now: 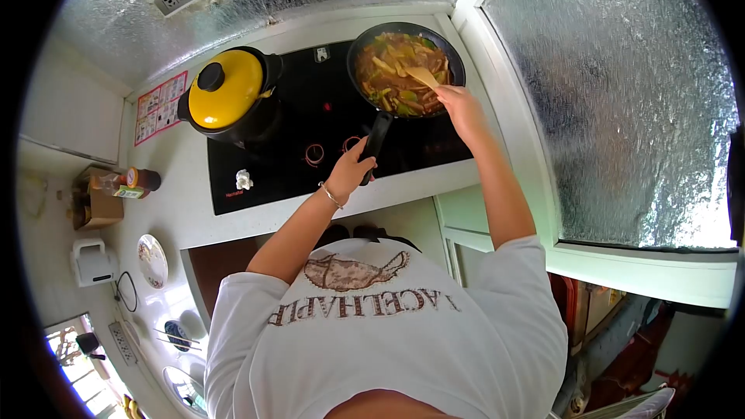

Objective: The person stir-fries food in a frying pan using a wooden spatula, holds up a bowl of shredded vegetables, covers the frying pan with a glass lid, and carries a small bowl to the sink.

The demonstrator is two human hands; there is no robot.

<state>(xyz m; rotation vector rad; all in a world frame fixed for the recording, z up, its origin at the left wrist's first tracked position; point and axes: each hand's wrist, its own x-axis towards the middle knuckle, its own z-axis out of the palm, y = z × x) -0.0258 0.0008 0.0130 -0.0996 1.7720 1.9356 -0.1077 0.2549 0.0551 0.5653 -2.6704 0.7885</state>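
A black frying pan (459, 70) stands on the right side of the black cooktop (295, 163). Inside it lies a saucy brown stir-fry (400, 70) with pale strips and green pieces. My left hand (349, 171) is wrapped round the pan's black handle (378, 138). Over the pan's right rim, my right hand (463, 112) grips a wooden spatula (423, 76), whose flat blade touches the food. The lower part of the spatula's handle is hidden in my fingers.
Left on the cooktop is a black pot with a yellow lid (225, 89). A small white crumpled item (244, 179) lies near the front edge. Jars (143, 179), a plate (152, 261) and a bowl (178, 335) with chopsticks stand on the left counter. A textured window (613, 101) is at the right.
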